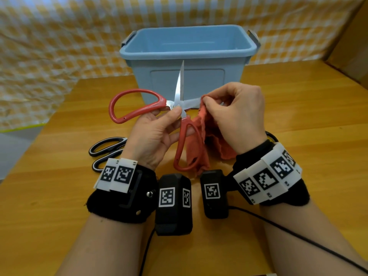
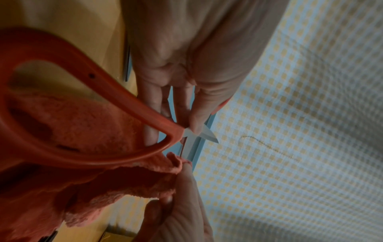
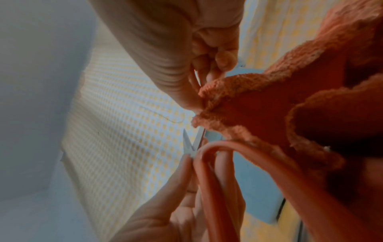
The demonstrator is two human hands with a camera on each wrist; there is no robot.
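Note:
Red-handled scissors (image 1: 180,108) are held spread wide above the wooden table (image 1: 298,120), one blade pointing up and the other running right. My left hand (image 1: 157,134) pinches them at the pivot with thumb and fingers. My right hand (image 1: 237,116) grips an orange-red cloth (image 1: 215,144) and pinches it around the right-pointing blade, hiding most of that blade. The left wrist view shows the red handle loop (image 2: 82,104), the cloth (image 2: 99,131) and a blade tip (image 2: 211,137). The right wrist view shows the cloth (image 3: 269,104) wrapped over the blade and the red handles (image 3: 217,180).
A light blue plastic bin (image 1: 189,56) stands empty behind the hands. Black-and-white handled scissors (image 1: 107,150) lie on the table at the left, partly under my left wrist. A yellow checked sheet (image 1: 49,46) hangs behind. Cables trail from the wrist cameras.

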